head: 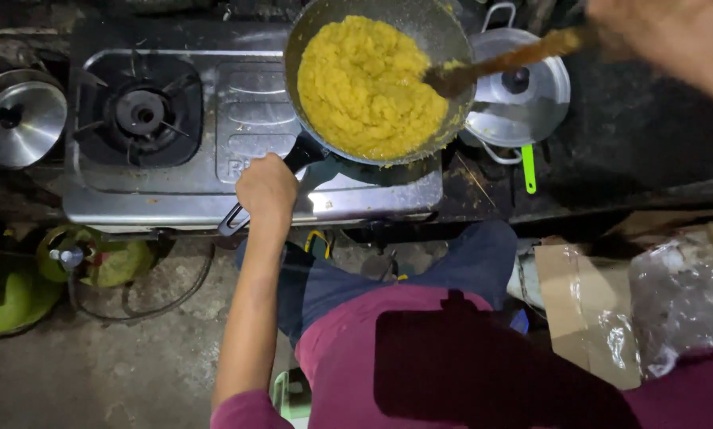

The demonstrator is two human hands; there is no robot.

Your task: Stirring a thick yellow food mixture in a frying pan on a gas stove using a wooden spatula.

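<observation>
Our left hand [266,187] tight around frying pan handle [270,184] at stove [173,195] front edge, right hand [666,36] gripping wooden spatula [499,63] in yellow mash [368,86].

Pan [444,48] sits on stove's [173,191] right burner, mash [364,83] in it. Your left hand [266,187] on pan handle [299,155], right hand [674,36] on spoon [499,62], tip in mash. Lidded pot [531,103] right of pan; lid [19,119] left of stove; gas cylinder [7,294] on floor below-left.
</observation>
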